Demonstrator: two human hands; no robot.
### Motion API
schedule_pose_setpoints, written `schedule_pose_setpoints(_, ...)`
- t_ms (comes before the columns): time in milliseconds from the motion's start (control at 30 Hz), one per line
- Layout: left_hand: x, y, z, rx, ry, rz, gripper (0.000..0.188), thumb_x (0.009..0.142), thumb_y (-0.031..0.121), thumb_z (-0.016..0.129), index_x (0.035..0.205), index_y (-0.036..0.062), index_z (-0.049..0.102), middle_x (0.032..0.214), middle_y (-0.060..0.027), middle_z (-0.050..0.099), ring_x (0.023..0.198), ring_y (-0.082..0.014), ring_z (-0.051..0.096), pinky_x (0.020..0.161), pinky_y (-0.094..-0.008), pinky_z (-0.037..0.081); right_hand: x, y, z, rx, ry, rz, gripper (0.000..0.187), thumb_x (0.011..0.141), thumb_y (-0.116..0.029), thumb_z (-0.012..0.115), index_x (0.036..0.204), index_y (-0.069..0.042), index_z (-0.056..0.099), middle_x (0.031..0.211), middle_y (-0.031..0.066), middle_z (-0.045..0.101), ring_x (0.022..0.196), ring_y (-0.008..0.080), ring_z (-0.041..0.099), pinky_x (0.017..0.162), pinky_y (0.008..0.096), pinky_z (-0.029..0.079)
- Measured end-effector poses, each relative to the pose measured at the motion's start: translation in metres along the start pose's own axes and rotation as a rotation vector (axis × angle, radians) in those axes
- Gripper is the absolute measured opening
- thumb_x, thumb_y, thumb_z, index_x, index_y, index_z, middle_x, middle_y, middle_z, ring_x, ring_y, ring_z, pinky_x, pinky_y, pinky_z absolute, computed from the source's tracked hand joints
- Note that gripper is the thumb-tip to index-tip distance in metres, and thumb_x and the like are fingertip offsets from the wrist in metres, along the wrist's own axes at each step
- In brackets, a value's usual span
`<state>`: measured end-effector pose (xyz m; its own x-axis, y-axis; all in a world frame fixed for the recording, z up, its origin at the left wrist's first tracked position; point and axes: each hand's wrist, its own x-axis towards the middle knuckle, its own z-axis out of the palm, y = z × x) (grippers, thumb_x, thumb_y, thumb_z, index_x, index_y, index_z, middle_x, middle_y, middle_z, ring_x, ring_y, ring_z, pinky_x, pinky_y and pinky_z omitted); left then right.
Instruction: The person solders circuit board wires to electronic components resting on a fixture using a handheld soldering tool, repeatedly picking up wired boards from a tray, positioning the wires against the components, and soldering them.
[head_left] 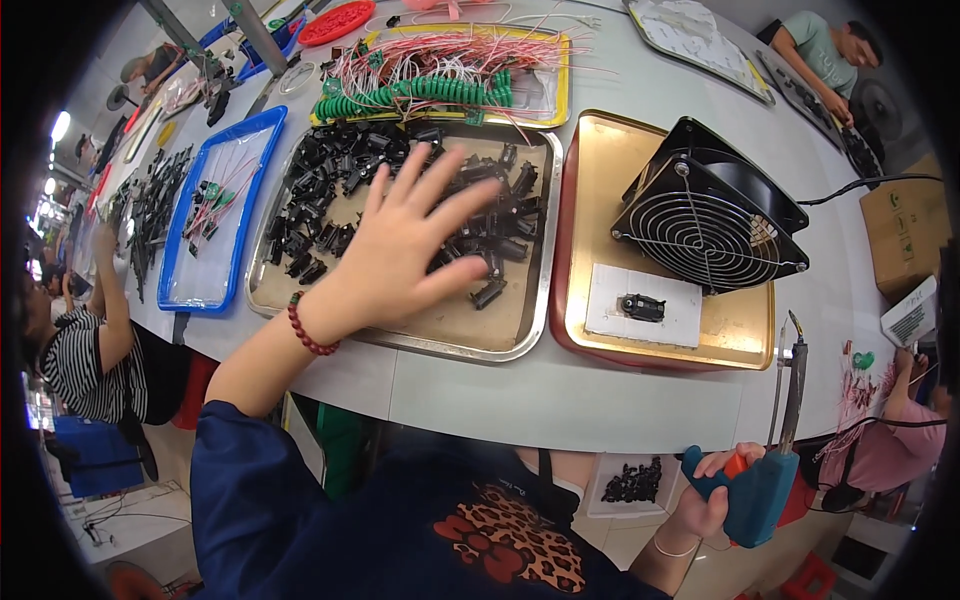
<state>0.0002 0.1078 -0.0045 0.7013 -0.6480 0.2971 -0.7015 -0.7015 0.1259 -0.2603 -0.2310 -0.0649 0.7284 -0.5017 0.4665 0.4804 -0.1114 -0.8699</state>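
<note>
Fingers spread, my left hand point(415, 245) hovers over a metal tray point(500, 335) strewn with small black plastic parts point(320, 235). Nothing shows in its grasp, and it hides some of the parts below. Low on the right, my right hand point(700, 505) is wrapped round a teal soldering gun point(763, 498) with an orange trigger, its tip pointing up. Between them, a single black part point(642, 307) lies on a white pad point(612, 318) in a gold-coloured tray point(592, 170). A black fan point(705, 220) stands tilted in that same tray.
Behind the metal tray, a yellow tray point(562, 85) holds green pieces with red and white wires. A blue tray point(205, 300) with a few wired parts lies left. Below the table edge is a white bin point(600, 490) of black parts. Other people work at both sides.
</note>
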Motion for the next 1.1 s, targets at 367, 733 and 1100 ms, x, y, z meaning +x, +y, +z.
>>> schedule_pose_setpoints(367, 0.022, -0.027, 0.016, -0.031, -0.131, 0.051, 0.066, 0.089, 0.046, 0.060, 0.146, 0.0224, 0.039, 0.152, -0.0164, 0.036, 0.138, -0.0430, 0.033, 0.108, -0.0588, 0.029, 0.002, 0.001, 0.002, 0.004, -0.003, -0.010, 0.060, 0.082, -0.020, 0.063, 0.128, 0.011, 0.040, 0.121, 0.0156, 0.043, 0.075, 0.0151, 0.049, 0.057, 0.0265, 0.042)
schedule_pose_setpoints(733, 0.110, -0.141, 0.011, 0.205, 0.379, 0.022, 0.024, 0.085, 0.031, 0.066, 0.101, 0.0144, 0.071, 0.100, -0.0073, 0.069, 0.108, -0.0283, 0.059, 0.087, -0.0417, 0.048, 0.001, 0.001, 0.005, 0.003, 0.020, -0.002, 0.062, 0.082, -0.020, 0.065, 0.129, 0.011, 0.039, 0.119, 0.0155, 0.043, 0.074, 0.0148, 0.049, 0.057, 0.0263, 0.042)
schedule_pose_setpoints(1100, 0.135, -0.168, 0.019, -1.014, 0.483, -0.252, 0.034, 0.095, 0.028, 0.061, 0.107, -0.0033, 0.064, 0.091, -0.0099, 0.070, 0.085, -0.0151, 0.066, 0.076, -0.0298, 0.051, 0.001, 0.000, 0.003, 0.021, 0.057, 0.046, 0.062, 0.082, -0.020, 0.065, 0.129, 0.011, 0.040, 0.120, 0.0163, 0.043, 0.073, 0.0143, 0.051, 0.058, 0.0252, 0.043)
